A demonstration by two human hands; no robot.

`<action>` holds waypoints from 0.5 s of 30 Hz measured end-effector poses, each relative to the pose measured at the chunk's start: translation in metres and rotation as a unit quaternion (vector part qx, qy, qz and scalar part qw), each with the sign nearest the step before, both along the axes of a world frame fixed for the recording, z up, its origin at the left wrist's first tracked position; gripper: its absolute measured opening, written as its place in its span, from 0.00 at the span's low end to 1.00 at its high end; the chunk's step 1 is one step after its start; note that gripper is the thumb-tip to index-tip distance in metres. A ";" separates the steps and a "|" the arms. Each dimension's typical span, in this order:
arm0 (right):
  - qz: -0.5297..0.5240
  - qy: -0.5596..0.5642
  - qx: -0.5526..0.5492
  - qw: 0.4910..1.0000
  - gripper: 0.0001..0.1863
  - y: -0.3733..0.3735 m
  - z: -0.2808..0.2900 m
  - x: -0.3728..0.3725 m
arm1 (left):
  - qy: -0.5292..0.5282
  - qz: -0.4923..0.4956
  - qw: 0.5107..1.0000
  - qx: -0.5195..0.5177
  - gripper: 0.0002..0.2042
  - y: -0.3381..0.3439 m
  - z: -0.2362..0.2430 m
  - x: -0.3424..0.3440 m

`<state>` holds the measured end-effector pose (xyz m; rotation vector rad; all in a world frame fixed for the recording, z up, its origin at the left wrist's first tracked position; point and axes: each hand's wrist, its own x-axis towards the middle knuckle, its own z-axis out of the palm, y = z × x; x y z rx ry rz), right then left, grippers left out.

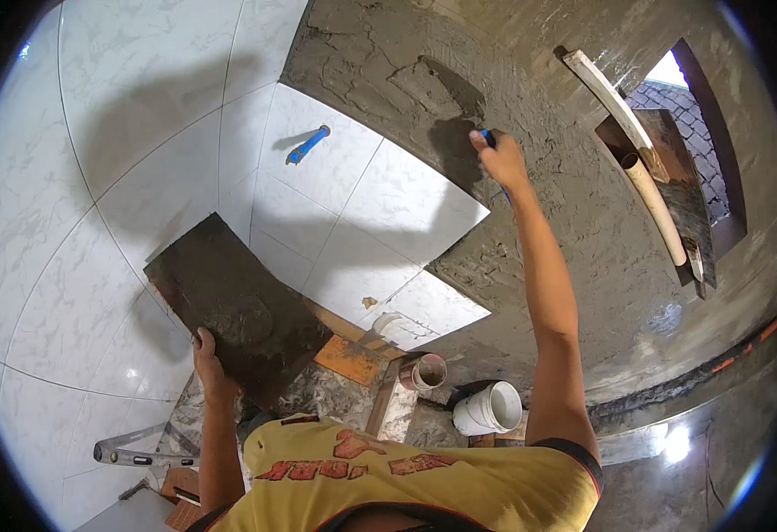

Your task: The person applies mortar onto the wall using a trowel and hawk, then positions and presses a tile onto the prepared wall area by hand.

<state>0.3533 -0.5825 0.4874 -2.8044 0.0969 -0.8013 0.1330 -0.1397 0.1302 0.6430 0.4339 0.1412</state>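
Note:
My right hand [499,162] is closed round the blue handle of a trowel [491,139], up against the grey mortar [379,58] on the wall. Its blade is hard to tell from the dark shadow there. Lower left, my left hand [209,365] grips the near edge of a dark rectangular mortar board [229,288], on which a small wet patch of mortar lies. White marbled tiles [388,195] cover the wall between my hands, their stepped edge meeting the mortar. From one tile sticks out a blue pipe stub [308,144].
A window opening [685,124] at the right holds wooden pieces and a tan pipe [654,208]. Below stand a white bucket [488,410] and a smaller pail [424,372]. An orange board [348,359] lies by them. A grey level [140,458] rests lower left.

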 end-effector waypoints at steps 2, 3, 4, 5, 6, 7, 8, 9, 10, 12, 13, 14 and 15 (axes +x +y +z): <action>0.034 -0.002 -0.028 0.999 0.29 -0.001 0.008 0.002 | -0.012 -0.002 1.000 0.008 0.28 0.002 -0.009 0.001; 0.067 -0.003 -0.057 0.996 0.30 -0.002 0.013 0.003 | 0.015 -0.012 1.000 0.021 0.28 0.000 -0.012 0.003; 0.065 -0.005 -0.056 0.996 0.30 0.000 0.026 0.012 | 0.042 -0.021 0.998 0.035 0.28 0.000 -0.015 0.006; 0.064 0.068 0.011 0.996 0.30 0.008 0.046 0.022 | 0.042 -0.025 0.998 0.036 0.28 -0.003 -0.013 0.009; 0.062 0.141 0.078 0.985 0.31 0.012 0.064 0.027 | 0.040 -0.050 0.998 0.027 0.28 -0.011 -0.007 0.011; 0.062 0.143 0.079 0.985 0.31 0.015 0.076 0.029 | 0.040 -0.069 0.997 0.020 0.29 -0.014 -0.003 0.009; 0.057 0.119 0.074 0.989 0.30 0.012 0.091 0.027 | 0.041 -0.070 0.996 0.021 0.29 -0.017 -0.002 0.009; 0.055 0.095 0.068 0.992 0.31 0.007 0.101 0.027 | 0.066 -0.061 0.996 0.019 0.29 -0.020 0.000 0.007; 0.057 0.097 0.068 0.991 0.31 0.000 0.110 0.022 | 0.089 -0.052 0.994 0.017 0.29 -0.020 0.000 0.007; 0.076 0.092 0.028 0.992 0.31 -0.014 0.121 0.011 | 0.076 -0.046 0.996 0.007 0.29 -0.019 -0.016 0.002; 0.081 0.094 0.027 0.992 0.31 -0.014 0.117 0.009 | 0.060 -0.041 0.997 -0.002 0.29 -0.017 -0.023 -0.001; 0.075 0.035 -0.049 0.995 0.31 -0.016 0.116 0.005 | 0.057 -0.040 0.998 -0.003 0.29 -0.019 -0.017 0.001; 0.069 -0.025 -0.123 0.990 0.31 -0.016 0.116 0.004 | 0.076 -0.054 0.996 0.002 0.28 -0.021 -0.009 0.001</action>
